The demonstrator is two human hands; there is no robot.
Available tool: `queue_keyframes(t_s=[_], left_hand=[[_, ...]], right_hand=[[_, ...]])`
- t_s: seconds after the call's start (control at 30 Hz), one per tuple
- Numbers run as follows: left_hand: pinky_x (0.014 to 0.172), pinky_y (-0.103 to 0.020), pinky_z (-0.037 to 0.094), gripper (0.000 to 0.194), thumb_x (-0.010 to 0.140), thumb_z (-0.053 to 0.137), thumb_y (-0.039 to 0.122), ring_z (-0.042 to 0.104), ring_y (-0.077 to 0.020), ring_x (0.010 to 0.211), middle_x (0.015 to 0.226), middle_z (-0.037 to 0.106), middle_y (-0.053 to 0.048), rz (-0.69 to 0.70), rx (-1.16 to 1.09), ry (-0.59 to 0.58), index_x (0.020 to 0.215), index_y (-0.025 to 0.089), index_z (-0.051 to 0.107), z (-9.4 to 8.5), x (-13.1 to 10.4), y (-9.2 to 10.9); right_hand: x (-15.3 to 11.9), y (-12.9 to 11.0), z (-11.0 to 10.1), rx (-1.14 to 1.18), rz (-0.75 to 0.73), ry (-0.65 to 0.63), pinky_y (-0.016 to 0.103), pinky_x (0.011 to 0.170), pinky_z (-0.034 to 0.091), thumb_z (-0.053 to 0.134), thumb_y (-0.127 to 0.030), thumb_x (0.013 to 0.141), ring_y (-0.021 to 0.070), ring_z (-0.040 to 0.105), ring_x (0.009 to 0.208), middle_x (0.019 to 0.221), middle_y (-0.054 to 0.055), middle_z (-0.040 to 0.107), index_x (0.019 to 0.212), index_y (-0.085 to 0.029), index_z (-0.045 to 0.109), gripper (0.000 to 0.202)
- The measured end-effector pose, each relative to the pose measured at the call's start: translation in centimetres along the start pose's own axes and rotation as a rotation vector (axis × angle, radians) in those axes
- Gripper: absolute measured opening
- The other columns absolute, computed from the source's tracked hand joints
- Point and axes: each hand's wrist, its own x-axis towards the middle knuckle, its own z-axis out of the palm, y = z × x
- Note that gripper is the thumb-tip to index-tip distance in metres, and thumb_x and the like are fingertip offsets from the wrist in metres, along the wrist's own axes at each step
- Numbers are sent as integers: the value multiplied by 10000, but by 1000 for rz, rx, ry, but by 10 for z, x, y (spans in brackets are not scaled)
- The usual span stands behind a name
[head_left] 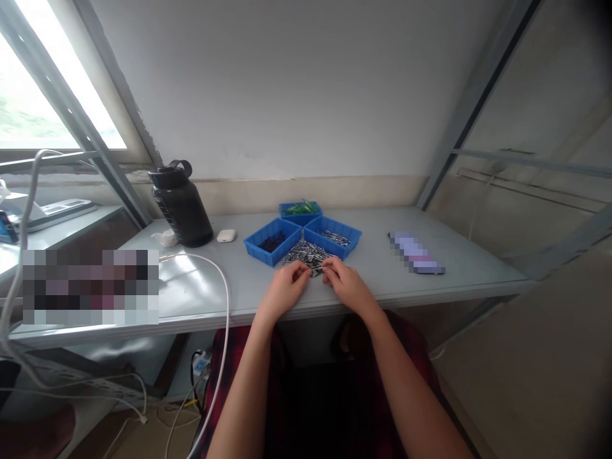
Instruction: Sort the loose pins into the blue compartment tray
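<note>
My left hand (289, 284) is closed in a pinch at the near side of a pile of thin metal rods (306, 251). Facing it, my right hand (348, 284) pinches as well. A thin, pale metal rod (317, 268) spans the gap between the fingertips of both hands; its ends are hidden by the fingers. Behind the pile stand three blue bins: the left bin (261, 254) holds small dark pieces (272, 243), the right bin (351, 242) holds more thin rods (335, 238), and the back bin (300, 220) holds green pieces (305, 207).
A large black bottle (184, 207) and a white earbud case (226, 236) stand left of the bins. A phone (415, 253) lies at the right. A white cable (224, 299) hangs over the table's front edge (421, 298). Metal posts rise at both sides.
</note>
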Motion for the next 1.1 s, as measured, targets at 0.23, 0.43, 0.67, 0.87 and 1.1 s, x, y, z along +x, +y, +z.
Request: queue_keyframes(t_s=[0.23, 0.43, 0.67, 0.87, 1.1], left_hand=[[670, -256, 396, 212, 884, 439, 318, 537, -151, 697, 717, 612, 0, 27, -6, 1, 802, 180, 577, -1, 0, 0], [647, -255, 396, 198, 879, 445, 320, 534, -153, 680, 698, 598, 3, 1, -8, 9, 836, 184, 583, 0, 0, -1], [647, -255, 396, 197, 870, 452, 313, 540, -154, 679, 711, 621, -5, 9, -2, 7, 818, 181, 588, 1, 1, -3], [653, -255, 401, 195, 879, 448, 305, 549, -154, 687, 714, 624, -4, 18, 5, 8, 833, 183, 593, 1, 1, -4], [654, -250, 395, 193, 882, 447, 313, 529, -152, 665, 682, 590, 6, 5, 10, 33, 844, 183, 584, 0, 0, -2]], right_hand=[[1, -2, -1, -16, 25, 13, 286, 700, 416, 380, -410, 940, 184, 610, 739, 772, 3, 664, 1041, -242, 546, 257], [2, -1, 0, -34, 19, 3, 267, 681, 394, 345, -344, 953, 165, 583, 695, 706, -21, 631, 853, -245, 539, 239], [0, 1, 0, -1, -7, -3, 282, 701, 412, 353, -321, 948, 171, 594, 716, 735, -12, 639, 1008, -238, 512, 189], [2, -1, -1, 9, 12, -3, 285, 715, 418, 406, -377, 932, 179, 613, 754, 776, -6, 667, 1065, -242, 515, 218], [3, -1, 0, -24, 45, 21, 270, 687, 404, 338, -394, 951, 172, 598, 708, 715, -6, 649, 836, -236, 560, 296]])
